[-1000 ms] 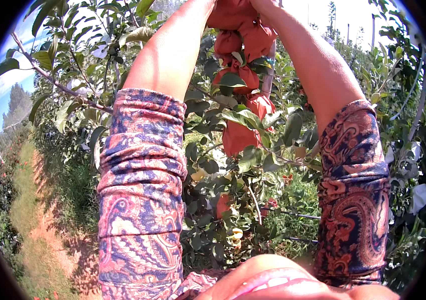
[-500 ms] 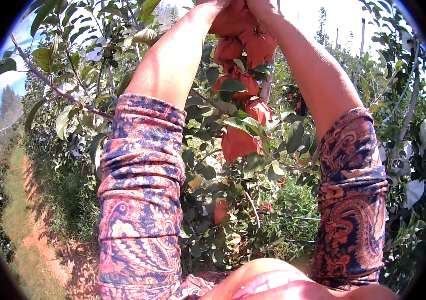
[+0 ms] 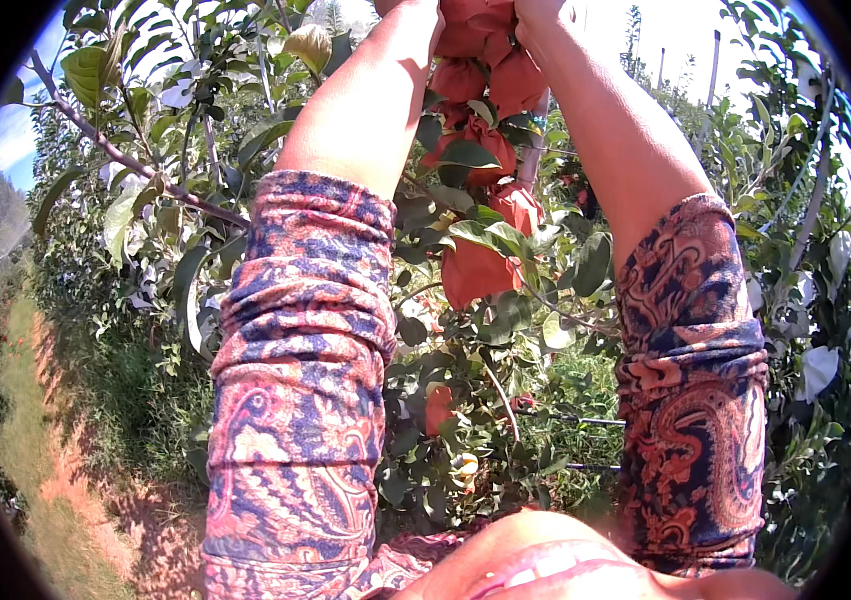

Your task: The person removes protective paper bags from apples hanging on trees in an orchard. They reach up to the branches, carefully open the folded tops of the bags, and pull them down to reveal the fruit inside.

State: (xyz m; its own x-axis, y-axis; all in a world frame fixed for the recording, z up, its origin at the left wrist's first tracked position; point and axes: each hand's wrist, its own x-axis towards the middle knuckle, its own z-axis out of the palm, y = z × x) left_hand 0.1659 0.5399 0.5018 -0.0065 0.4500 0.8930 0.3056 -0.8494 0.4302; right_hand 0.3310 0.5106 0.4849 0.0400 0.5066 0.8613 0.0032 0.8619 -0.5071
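Both my arms reach up to the top edge of the head view, in rolled paisley sleeves. My left hand (image 3: 412, 10) and my right hand (image 3: 544, 14) are cut off there, so their fingers hardly show. Between them, close to both, is a red bag (image 3: 464, 32) like those wrapped over fruit. I cannot tell whether either hand grips it. Just below hang more bunched red bags, among them one near the trunk (image 3: 517, 82) and one beside it (image 3: 458, 82). Lower on the same tree a larger red bag (image 3: 479, 272) hangs among green leaves.
A bare-barked branch (image 3: 136, 165) slants across on the left. A thin trunk (image 3: 534, 150) stands behind the bags. White bags (image 3: 819, 372) hang in the foliage at the right. A reddish dirt path (image 3: 81, 490) with grass runs along the left.
My forearms have drawn slightly closer together, with the left arm shifted to the right. The view has moved a little, so the bags sit slightly higher in it.
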